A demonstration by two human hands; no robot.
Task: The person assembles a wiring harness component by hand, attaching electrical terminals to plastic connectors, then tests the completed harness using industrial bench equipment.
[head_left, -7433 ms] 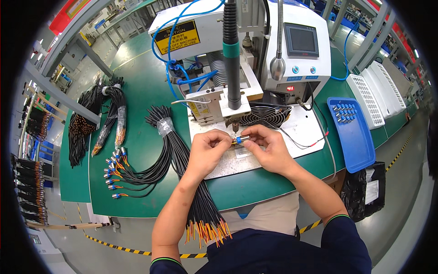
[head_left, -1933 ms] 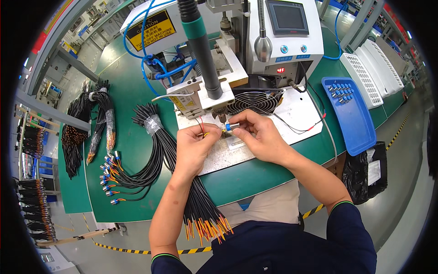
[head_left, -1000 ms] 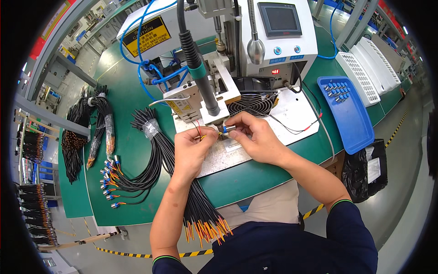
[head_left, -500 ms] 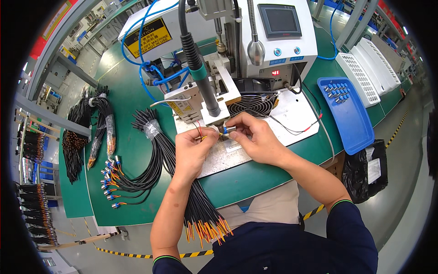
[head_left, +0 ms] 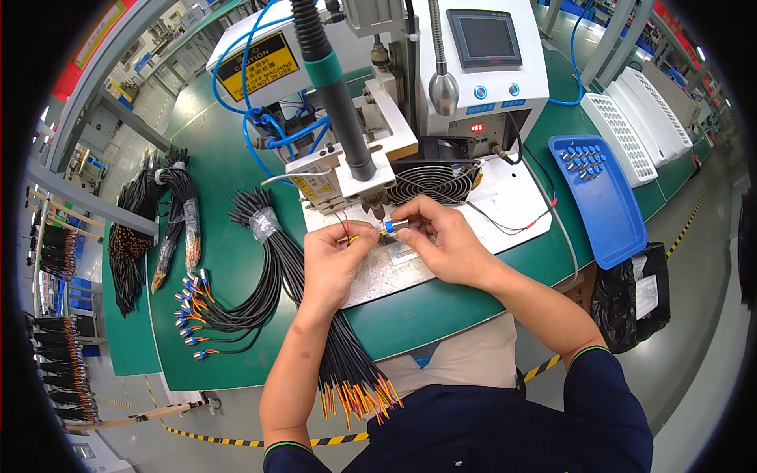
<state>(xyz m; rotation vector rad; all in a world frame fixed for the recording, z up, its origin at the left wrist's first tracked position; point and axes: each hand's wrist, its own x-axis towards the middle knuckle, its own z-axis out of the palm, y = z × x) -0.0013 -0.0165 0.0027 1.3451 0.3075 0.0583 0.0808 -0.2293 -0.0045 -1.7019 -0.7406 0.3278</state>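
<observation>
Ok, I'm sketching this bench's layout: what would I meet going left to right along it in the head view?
Leftmost black cable bundle, wired connector cluster, plastic wrap round long cables, left hand, held connector, right hand, blue tray.

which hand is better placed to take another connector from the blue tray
Probably the right hand: it is nearer the blue tray, which lies on the person's right, though it holds a connector. The left hand is farther away, pinching thin wires.
</observation>
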